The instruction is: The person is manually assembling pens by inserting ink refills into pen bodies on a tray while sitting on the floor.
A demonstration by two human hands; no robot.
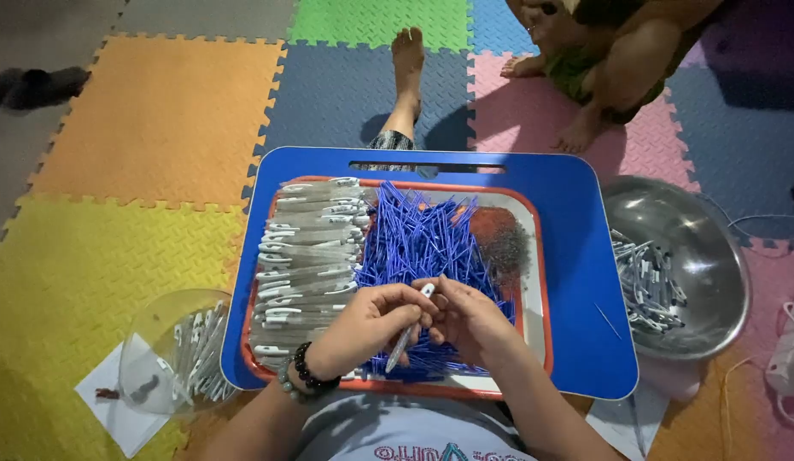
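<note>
A: Left hand (pixel 371 323)?
B: Closed around a pen barrel (pixel 408 335), thumb and fingers pinching upper half. Barrel tilted, white tip up near both thumbs, lower end pointing toward body.
A: Right hand (pixel 471 318)?
B: Fingertips pressed together at barrel's top end, touching left hand. Cannot tell what sits between fingertips, too small.
A: Location of barrel?
B: Above near edge of red tray (pixel 534 218), over blue refill pile (pixel 418 239).
A: Rest of tray?
B: Grey-and-white barrels (pixel 307 248) stacked in rows on left side, just beside refills. Dark small-parts heap (pixel 506 248) at right of refills.
A: Under tray?
B: Blue lap desk (pixel 576 282), on coloured foam mats (pixel 158 119).
A: Sides?
B: Steel bowl (pixel 700 230) right, holding assembled pens (pixel 645 286). Clear bowl (pixel 149 341) left, more pens inside, on white paper (pixel 115 418).
A: Others?
B: Second person (pixel 619 60) seated at top right, well apart. Own foot (pixel 407 55) stretched out beyond desk.
</note>
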